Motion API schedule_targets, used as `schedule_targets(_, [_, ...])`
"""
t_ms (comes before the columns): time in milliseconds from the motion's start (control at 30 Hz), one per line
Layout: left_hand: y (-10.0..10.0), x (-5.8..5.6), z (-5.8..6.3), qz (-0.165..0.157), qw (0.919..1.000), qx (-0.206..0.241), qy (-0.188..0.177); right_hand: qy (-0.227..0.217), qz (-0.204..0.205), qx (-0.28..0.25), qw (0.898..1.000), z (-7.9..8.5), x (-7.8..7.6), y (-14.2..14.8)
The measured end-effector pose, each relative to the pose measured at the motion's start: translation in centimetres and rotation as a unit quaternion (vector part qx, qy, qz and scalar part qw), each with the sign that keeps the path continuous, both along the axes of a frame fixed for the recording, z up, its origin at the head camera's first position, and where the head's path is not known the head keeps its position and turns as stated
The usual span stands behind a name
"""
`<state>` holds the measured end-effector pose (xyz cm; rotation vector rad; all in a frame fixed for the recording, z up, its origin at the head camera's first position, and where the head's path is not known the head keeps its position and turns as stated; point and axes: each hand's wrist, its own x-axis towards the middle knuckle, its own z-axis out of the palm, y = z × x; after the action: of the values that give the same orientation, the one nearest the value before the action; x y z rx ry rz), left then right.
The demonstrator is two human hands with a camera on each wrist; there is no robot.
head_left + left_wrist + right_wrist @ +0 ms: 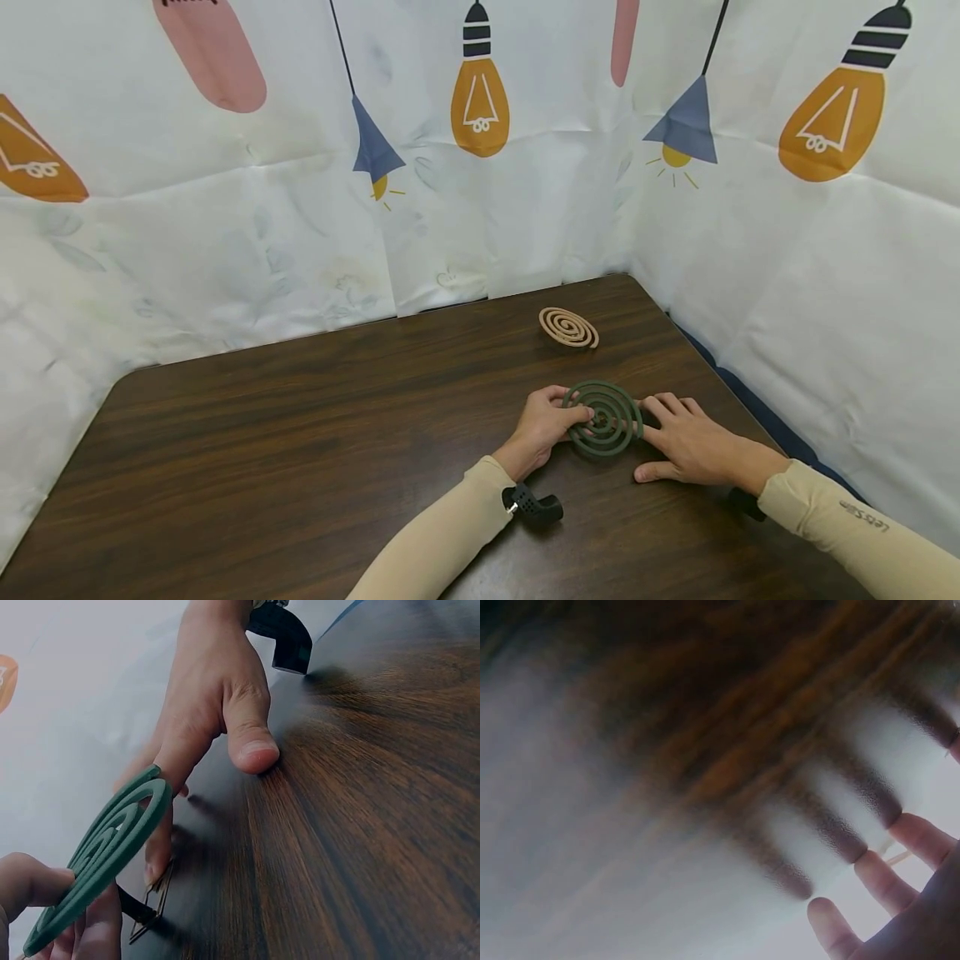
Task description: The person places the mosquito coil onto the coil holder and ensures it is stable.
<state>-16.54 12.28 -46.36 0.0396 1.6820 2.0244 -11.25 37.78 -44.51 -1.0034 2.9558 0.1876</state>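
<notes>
A green mosquito coil is pinched in my left hand, the thumb lying across its upper face near the centre. In the left wrist view the coil is tilted above the table. Below it lies a thin metal wire piece with a dark strip beside it, mostly hidden by the coil in the head view. My right hand rests on the table to the right, fingers extended. One fingertip of it touches the wire piece. The right wrist view shows fingertips close to the dark tabletop.
A tan mosquito coil lies farther back on the brown wooden table. White printed cloth hangs along the table's back and right edges. A black device is strapped at the left wrist.
</notes>
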Motion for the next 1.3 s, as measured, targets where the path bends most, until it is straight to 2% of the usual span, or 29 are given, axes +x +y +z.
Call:
schedule_targets(733, [-0.1, 0.21, 0.05, 0.005, 0.9999, -0.009, 0.008, 0.014, 0.009, 0.003, 1.0, -0.13, 0.06, 0.17])
schedule_targets(1067, [0.03, 0.08, -0.24, 0.013, 0.9998, 0.012, -0.003, 0.006, 0.004, 0.001, 1.0, -0.13, 0.1, 0.11])
schedule_targets(1300, [0.16, 0.1, -0.2, 0.02, 0.9998, 0.008, -0.003, 0.01, 0.006, 0.001, 1.0, -0.25, 0.06, 0.14])
